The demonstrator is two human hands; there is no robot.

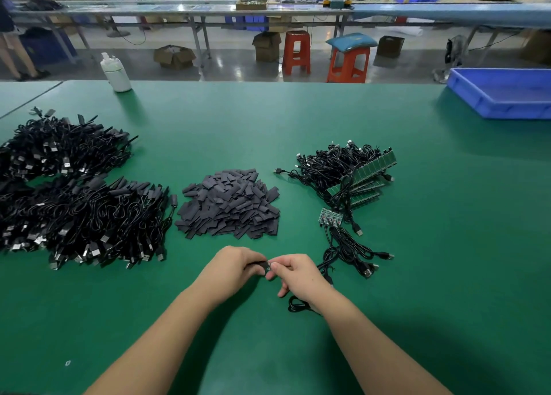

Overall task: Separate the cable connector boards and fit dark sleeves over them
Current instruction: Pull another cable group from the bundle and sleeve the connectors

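Two hands are meeting low at the centre of the green mat (268,120). The left hand (235,265) is curling its fingers around a dark sleeve (260,265), pinching it at the tip; the right hand (293,274) is pinching a small green board (270,265) against the sleeve's open end, its lower fingers hanging loosely. The board's thin black cable (298,305) is looping out under the right wrist. At twelve o'clock from the hands, a heap of flat, matte grey sleeves (229,205) is lying. At two o'clock, glossy cables are tangling with strips of joined boards (360,180). At nine o'clock, a large pile of sleeved cables (74,198) is sprawling. A blue plastic tray (504,93) is sitting far off at two o'clock.
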